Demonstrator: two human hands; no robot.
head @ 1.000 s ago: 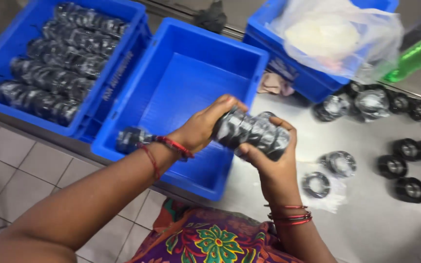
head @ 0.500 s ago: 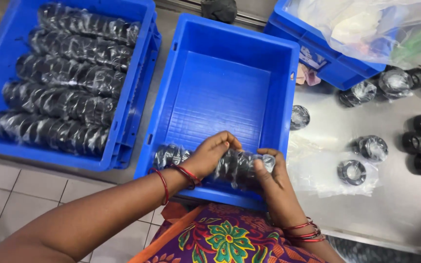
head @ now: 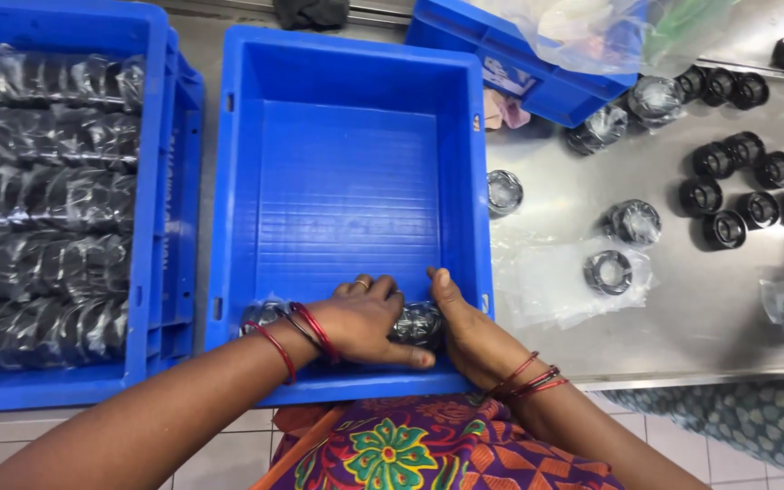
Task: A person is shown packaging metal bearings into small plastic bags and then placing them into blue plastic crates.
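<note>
Two hands now rest low inside the empty blue plastic crate [head: 347, 181], where a second ago they held the plastic-wrapped roll of black metal rings [head: 415, 324] up in the air above its near rim. The roll has come down to the crate floor and lies along the near wall. The left hand [head: 360, 319] lies flat over it, fingers spread and pressing rather than clenched; the right hand [head: 466, 328] cups its right end against the crate's right wall. The lowering appears done, the roll seated as the first row in this crate (its left end peeks out past the left wrist). Floor beyond the roll is bare up to the far wall. At left, a second blue crate [head: 151, 227] is packed with wrapped rolls [head: 43, 200]. At right, the steel table [head: 682, 299] carries loose black rings [head: 746, 186] and clear plastic bags [head: 555, 281], well apart from the hands.
</note>
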